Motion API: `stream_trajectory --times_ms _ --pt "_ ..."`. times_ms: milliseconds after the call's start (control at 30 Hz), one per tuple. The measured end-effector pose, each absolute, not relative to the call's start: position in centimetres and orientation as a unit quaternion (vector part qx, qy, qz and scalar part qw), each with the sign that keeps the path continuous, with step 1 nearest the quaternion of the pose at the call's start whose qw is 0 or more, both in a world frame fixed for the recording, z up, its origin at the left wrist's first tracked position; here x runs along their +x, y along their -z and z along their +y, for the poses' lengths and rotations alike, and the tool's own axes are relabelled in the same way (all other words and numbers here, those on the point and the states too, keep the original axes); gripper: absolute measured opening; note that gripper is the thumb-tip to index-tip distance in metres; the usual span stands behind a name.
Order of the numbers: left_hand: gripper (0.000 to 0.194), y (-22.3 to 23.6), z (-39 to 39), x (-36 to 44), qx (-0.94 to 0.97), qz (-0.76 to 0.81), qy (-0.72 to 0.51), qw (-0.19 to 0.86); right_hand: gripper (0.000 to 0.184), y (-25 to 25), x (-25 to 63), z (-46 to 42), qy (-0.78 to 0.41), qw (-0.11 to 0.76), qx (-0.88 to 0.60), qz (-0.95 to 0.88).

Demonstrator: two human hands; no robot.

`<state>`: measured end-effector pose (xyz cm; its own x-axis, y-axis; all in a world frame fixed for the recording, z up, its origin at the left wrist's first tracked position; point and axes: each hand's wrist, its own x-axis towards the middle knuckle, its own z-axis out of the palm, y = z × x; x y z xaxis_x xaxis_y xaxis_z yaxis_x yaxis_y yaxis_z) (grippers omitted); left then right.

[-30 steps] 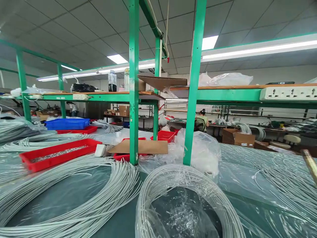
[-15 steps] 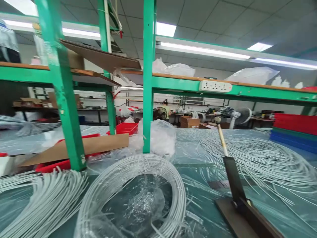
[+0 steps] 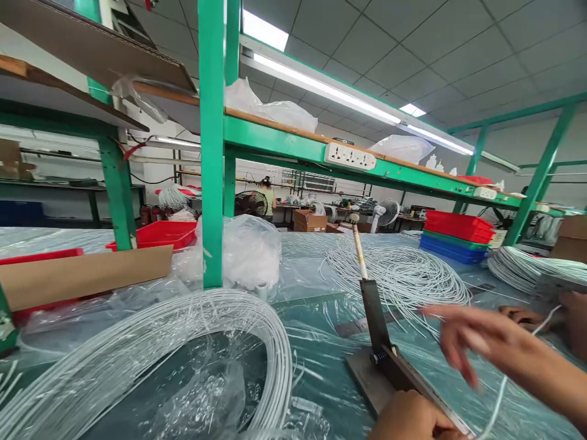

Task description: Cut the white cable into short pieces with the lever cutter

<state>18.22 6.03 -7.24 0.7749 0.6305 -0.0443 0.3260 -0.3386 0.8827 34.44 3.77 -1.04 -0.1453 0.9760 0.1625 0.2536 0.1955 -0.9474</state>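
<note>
A lever cutter (image 3: 373, 321) stands on the plastic-covered bench, its blade arm raised and its cream handle pointing up and away. My left hand (image 3: 410, 420) shows at the bottom edge with its fingers curled against the cutter's metal base (image 3: 364, 379); what they grip is hidden. My right hand (image 3: 463, 339) reaches in from the right, blurred by motion. Its fingers are stretched out and apart just right of the blade arm, with nothing in them. A thin white wire (image 3: 502, 391) runs under my right forearm down towards the bottom edge.
A big coil of white wire (image 3: 257, 324) lies at the front left, and another coil (image 3: 403, 269) spreads behind the cutter. Green rack posts (image 3: 211, 183) rise from the bench. Cardboard (image 3: 87, 275), red trays (image 3: 165, 233) and stacked trays (image 3: 454, 235) stand around. Someone works far behind.
The view has swung further right. Both my hands have come into view at the cutter, the right one sweeping in from the right.
</note>
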Motion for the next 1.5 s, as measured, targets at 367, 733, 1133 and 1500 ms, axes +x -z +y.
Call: stream_trajectory --times_ms 367,733,1133,1500 --pt "0.021 9.9 8.8 20.0 0.737 0.281 -0.141 0.598 0.033 -2.2 34.3 25.1 -0.408 0.407 -0.578 -0.577" --pt "0.020 11.6 9.3 20.2 0.669 0.310 -0.228 0.636 0.067 -5.0 35.1 22.9 -0.519 0.423 -0.531 -0.520" --pt "0.024 11.3 9.4 20.2 0.747 0.394 -0.196 0.498 0.052 -7.4 40.8 8.2 -0.557 0.459 -0.510 -0.468" --pt "0.021 12.1 8.5 20.3 0.814 0.413 -0.205 0.352 0.027 -4.8 43.3 0.5 -0.558 0.409 -0.553 -0.464"
